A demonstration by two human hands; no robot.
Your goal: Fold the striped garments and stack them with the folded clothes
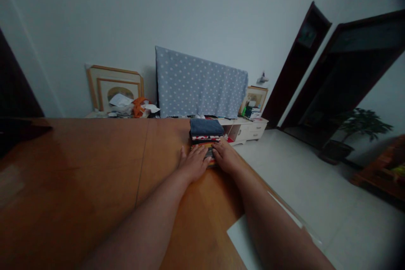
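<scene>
Both arms reach forward over the wooden table to a folded striped cloth (209, 152) in yellow, dark and red. My left hand (194, 162) lies flat on its left side, fingers stretched out. On its right side rests my right hand (225, 156), fingers also extended and pressing down. Just behind stands a stack of folded clothes, with blue denim (206, 127) on top and a red-and-white patterned piece (207, 138) below it. My hands hide parts of the striped cloth.
The wooden table (107, 185) has its right edge close to my right arm. White paper (242, 236) lies under that arm. Dark fabric (22, 133) is at the far left. Beyond are a white cabinet (251, 130), a dotted cover (201, 84) and a potted plant (357, 124).
</scene>
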